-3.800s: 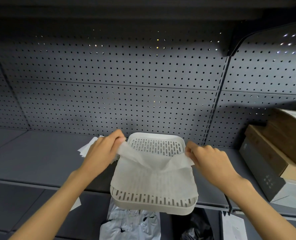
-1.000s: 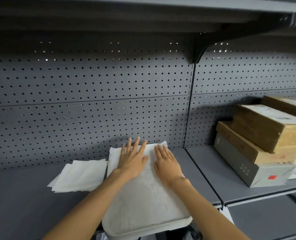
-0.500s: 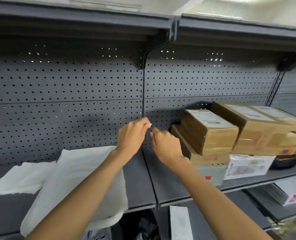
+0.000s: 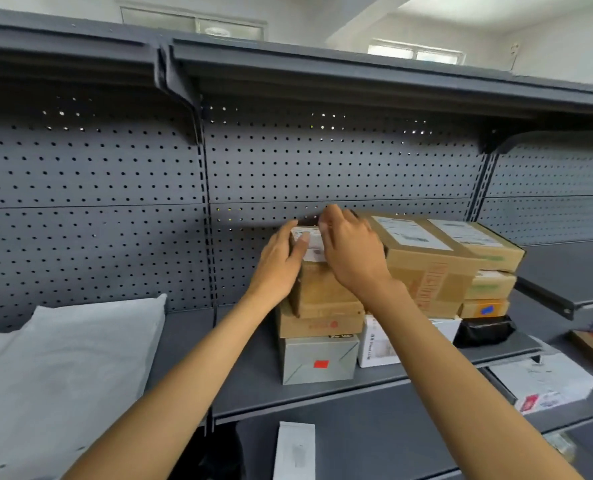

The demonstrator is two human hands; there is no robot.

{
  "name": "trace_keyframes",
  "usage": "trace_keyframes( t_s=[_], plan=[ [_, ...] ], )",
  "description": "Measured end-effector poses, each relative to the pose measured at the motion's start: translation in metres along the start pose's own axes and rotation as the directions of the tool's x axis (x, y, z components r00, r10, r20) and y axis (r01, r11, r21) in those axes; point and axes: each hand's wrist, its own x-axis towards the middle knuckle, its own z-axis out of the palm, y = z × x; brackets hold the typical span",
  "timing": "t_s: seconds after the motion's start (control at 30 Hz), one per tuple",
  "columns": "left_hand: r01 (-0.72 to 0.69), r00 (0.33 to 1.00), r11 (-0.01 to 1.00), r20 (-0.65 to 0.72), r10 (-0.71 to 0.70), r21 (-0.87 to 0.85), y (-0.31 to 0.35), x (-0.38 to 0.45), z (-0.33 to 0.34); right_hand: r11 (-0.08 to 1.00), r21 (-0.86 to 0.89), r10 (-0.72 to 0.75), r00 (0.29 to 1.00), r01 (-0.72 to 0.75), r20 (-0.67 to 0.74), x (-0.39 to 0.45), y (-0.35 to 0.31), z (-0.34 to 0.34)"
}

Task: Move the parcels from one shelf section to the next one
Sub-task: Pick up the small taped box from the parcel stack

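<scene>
A stack of parcels stands on the right shelf section (image 4: 253, 375). On top of the left stack lies a brown cardboard box (image 4: 323, 289) with a white label. My left hand (image 4: 281, 258) lies against its left side, thumb on the label. My right hand (image 4: 350, 251) reaches over its top toward the far edge. Under it sit a flatter brown box (image 4: 319, 325) and a grey box with a red square (image 4: 317, 358). Larger brown boxes (image 4: 423, 258) are stacked to the right.
A white wrapped parcel (image 4: 70, 375) lies on the left shelf section. A white box (image 4: 374, 344) and a black pouch (image 4: 484, 330) sit under the right stacks. More parcels (image 4: 541, 382) lie on the lower shelf. A dark upright (image 4: 206, 237) divides the sections.
The view has swung right. Both hands left the white wrapped parcel on the left section and reached to the top brown box of the stack on the right section.
</scene>
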Motion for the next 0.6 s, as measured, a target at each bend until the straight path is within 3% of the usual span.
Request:
trace_keyframes(
  t_s=[0.27, 0.47, 0.6],
  plan=[
    [0.242, 0.966, 0.899, 0.008, -0.257, -0.364, 0.015, -0.017, 0.025, 0.979, 0.153, 0.104, 0.974, -0.137, 0.203, -0.018, 0.029, 0.012],
    [0.303, 0.930, 0.788, -0.012, -0.366, -0.537, 0.027, -0.022, 0.027, 0.980, 0.172, 0.074, 0.981, -0.105, 0.177, -0.021, 0.021, 0.011],
    [0.311, 0.920, 0.767, -0.024, -0.391, -0.561, 0.026, -0.025, 0.022, 0.984, 0.162, 0.051, 0.986, -0.077, 0.161, -0.023, 0.007, 0.011]
  ],
)
